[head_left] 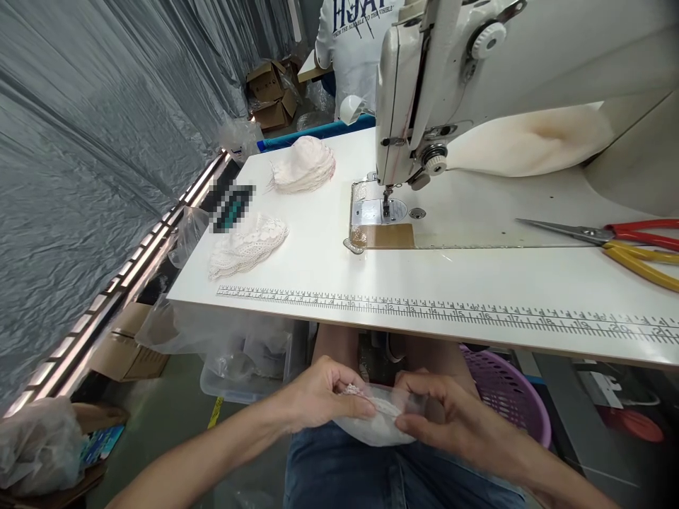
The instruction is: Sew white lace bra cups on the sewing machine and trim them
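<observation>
Over my lap I hold a white lace-edged fabric piece (378,426), gathered and sheer in parts. My left hand (337,396) pinches its left end between thumb and fingers. At the opposite end, the thumb and fingers of my right hand (440,410) are closed on the edge. Above my hands is the front edge of the white sewing table (318,261), with a printed ruler (424,309) along it. Toward the table's left side lie a stack of white lace pieces (249,246) and a pale pink stack (303,166).
A sewing machine (403,106) stands on the table, pale fabric (530,141) under its arm. Scissors (610,235) with red and yellow handles lie at right. Below are a purple basket (509,396) and a clear plastic bin (244,367). A person in white (353,56) is beyond.
</observation>
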A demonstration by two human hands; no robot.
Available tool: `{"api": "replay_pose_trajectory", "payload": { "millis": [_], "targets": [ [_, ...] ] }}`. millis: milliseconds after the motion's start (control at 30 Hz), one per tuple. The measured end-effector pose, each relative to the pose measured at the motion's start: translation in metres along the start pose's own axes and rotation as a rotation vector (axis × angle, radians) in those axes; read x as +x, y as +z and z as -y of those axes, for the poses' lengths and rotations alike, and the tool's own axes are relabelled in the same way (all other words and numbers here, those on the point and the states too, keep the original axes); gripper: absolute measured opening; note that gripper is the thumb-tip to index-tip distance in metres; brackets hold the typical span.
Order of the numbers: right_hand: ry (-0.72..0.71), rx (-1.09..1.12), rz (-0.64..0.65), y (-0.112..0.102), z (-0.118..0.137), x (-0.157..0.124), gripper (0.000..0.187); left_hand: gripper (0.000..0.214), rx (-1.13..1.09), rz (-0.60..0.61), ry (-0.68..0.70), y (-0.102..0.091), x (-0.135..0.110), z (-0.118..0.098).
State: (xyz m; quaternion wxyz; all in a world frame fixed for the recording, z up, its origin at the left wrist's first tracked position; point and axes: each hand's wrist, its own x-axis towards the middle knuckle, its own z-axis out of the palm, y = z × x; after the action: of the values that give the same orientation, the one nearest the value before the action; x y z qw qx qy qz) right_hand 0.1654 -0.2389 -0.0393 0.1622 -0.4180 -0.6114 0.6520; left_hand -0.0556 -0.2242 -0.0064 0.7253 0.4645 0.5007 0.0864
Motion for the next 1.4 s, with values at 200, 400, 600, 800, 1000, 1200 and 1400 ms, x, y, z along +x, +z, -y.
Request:
{"api": "replay_pose_trajectory", "payload": {
  "millis": [200,400,600,800,1000,1200,1400],
  "targets": [
    [-0.027,0.097,0.085,-0.001,0.006,0.004,0.028,0.041,0.001,0.005,0.004,0.001,0.0,0.0],
    [-0.015,0.015,0.0,0.005,0.004,0.004,0.034,0.04,0.009,-0.01,0.009,0.001,0.001,0.0],
    [-0.018,-0.064,-0.081,0.004,0.0,0.001,0.026,0.04,-0.043,-0.044,-0.005,0.002,0.0,-0.003],
    [-0.071,0.08,0.003,-0.006,0.004,-0.001,0.024,0.041,-0.107,-0.042,-0.01,0.001,0.001,-0.003],
    [-0.127,-0.107,-0.132,0.0,0.001,0.001,0.022,0.046,-0.098,-0.08,0.018,0.003,0.003,-0.001],
    [-0.191,-0.161,-0.338,-0.001,0.011,0.0,0.03,0.058,0.036,-0.147,0.205,-0.003,-0.002,-0.02],
    [-0.383,-0.032,-0.534,-0.011,0.056,-0.01,0.022,0.058,0.215,-0.172,0.371,-0.033,-0.006,-0.067]
  ]
}}
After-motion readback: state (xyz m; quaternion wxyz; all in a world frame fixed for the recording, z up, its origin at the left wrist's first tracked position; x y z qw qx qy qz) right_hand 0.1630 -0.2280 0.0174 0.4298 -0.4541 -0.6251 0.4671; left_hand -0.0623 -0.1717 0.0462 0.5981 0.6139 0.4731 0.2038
